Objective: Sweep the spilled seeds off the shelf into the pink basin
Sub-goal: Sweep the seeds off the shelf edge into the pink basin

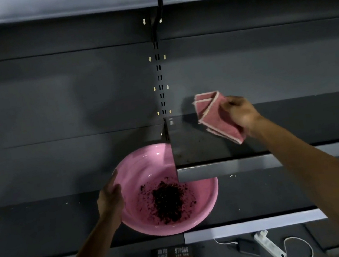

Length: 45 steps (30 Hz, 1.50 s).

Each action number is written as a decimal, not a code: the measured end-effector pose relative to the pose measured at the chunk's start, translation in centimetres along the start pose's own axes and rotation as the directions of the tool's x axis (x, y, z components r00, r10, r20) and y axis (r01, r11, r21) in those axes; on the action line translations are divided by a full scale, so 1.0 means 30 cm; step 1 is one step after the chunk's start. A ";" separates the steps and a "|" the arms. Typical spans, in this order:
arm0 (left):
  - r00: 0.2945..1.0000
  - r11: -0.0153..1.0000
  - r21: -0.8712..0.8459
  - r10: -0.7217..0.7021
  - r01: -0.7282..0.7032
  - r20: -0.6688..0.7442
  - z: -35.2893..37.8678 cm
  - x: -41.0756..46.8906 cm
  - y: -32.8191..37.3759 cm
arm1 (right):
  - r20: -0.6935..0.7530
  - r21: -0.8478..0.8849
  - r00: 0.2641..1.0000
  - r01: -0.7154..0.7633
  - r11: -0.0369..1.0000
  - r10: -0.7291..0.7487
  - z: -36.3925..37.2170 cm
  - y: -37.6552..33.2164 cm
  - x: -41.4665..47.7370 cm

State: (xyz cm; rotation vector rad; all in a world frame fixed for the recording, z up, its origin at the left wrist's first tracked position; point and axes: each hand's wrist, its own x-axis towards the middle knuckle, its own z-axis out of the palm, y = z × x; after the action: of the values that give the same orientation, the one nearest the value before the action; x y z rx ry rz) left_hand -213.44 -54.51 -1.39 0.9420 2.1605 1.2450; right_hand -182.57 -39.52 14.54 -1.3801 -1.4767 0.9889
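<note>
**Holding the cloth over the shelf end, basin under the corner**

The shelf [201,147] ends at a straight left edge, and its front left corner stands over the pink basin [140,171], so the far right part of the basin is hidden behind it. To the right, the shelf runs on dark and bare, with open room along it. The right grip [241,114] pinches a folded pink cloth [213,116] and holds it over the back part of the shelf, near the left end; I cannot tell if the cloth touches the surface. The left grip [110,196] holds the left rim of the basin. The seeds [168,202] lie as a dark heap in the bottom of the basin, below and to the left of the cloth, well apart from it. A lower shelf [46,227] runs wide behind and beneath the basin.
</note>
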 end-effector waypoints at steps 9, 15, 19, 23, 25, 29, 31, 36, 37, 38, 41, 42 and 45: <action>0.999 0.999 0.018 0.034 -0.034 0.002 0.010 -0.003 0.008 | -0.013 -0.593 0.998 -0.052 0.804 0.055 -0.046 0.219 -0.001; 0.999 0.999 0.014 0.032 -0.032 0.007 0.005 0.005 0.007 | 0.184 -0.604 0.981 0.155 0.782 -0.053 0.129 0.165 -0.031; 1.000 1.000 0.010 0.025 -0.025 0.007 0.006 0.014 0.002 | 0.330 -0.529 0.937 0.286 0.799 -0.116 0.227 0.122 -0.084; 0.999 0.998 0.041 0.037 -0.037 0.014 0.020 0.016 0.002 | 0.460 -0.439 0.884 0.309 0.844 -0.085 0.275 0.110 -0.108; 0.999 0.999 0.029 0.037 -0.038 0.024 0.024 0.016 0.002 | 0.518 -0.361 0.854 0.273 0.892 -0.052 0.300 0.103 -0.113; 0.999 0.999 0.020 0.037 -0.038 0.033 0.028 0.029 0.002 | 0.632 -0.271 0.775 0.252 0.929 -0.026 0.394 0.064 -0.154; 0.999 1.000 0.013 0.018 -0.018 0.032 0.029 0.034 0.002 | 0.653 -0.310 0.758 0.279 0.909 -0.010 0.454 0.054 -0.161; 0.999 0.999 -0.033 0.015 -0.014 0.046 0.018 0.038 -0.004 | 0.618 -0.241 0.784 0.253 0.937 -0.053 0.530 0.029 -0.168; 0.999 0.999 -0.032 0.016 -0.014 0.050 0.018 0.040 -0.006 | 0.617 -0.225 0.784 0.252 0.941 -0.062 0.530 0.026 -0.168; 0.999 0.999 -0.029 0.014 -0.013 0.051 0.017 0.041 -0.008 | 0.629 -0.217 0.774 0.262 0.940 -0.071 0.527 0.026 -0.166; 0.998 1.000 -0.019 0.012 -0.010 0.060 0.017 0.045 -0.012 | 0.591 -0.151 0.802 0.210 0.966 -0.082 0.487 0.018 -0.161; 0.998 1.000 -0.018 0.017 -0.016 0.065 0.017 0.046 -0.010 | 0.566 -0.122 0.819 0.188 0.974 -0.087 0.463 0.011 -0.150; 0.997 0.999 -0.006 0.039 -0.038 0.065 0.016 0.047 -0.003 | 0.509 -0.094 0.852 0.199 0.976 -0.124 0.367 0.002 -0.099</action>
State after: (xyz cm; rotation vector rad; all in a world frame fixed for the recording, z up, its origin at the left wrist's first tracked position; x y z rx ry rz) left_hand -214.07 -53.20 -1.79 1.0125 2.0973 1.2201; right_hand -192.94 -42.39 10.81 -1.1127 -2.0513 1.2093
